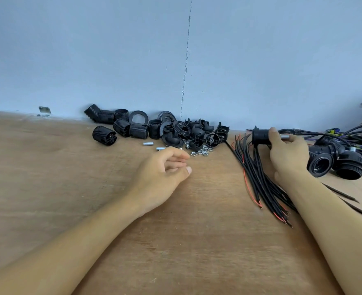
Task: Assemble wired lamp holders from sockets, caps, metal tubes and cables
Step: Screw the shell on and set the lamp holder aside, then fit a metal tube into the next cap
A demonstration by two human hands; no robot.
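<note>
Head view: the right hand (286, 152) grips a black lamp holder (260, 136) lying sideways near the wall. Its thumb lies over the top, and a short metal tube (285, 137) pokes out past the fingers. The left hand (165, 169) hovers low over the wooden table (175, 241) with fingers loosely curled and nothing in them, just short of a scatter of nuts (203, 150) and loose tubes (148, 143).

Between the hands a bundle of cables (259, 177) fans out, passing under the right wrist. Behind the nuts lie caps (197, 133) and threaded sockets (122, 126), heaped against the blue-grey wall (261, 60). Wired holders (335, 162) sit just right of the gripping hand.

The held holder is ribbed and matt black – its far end is hidden by the fingers.
</note>
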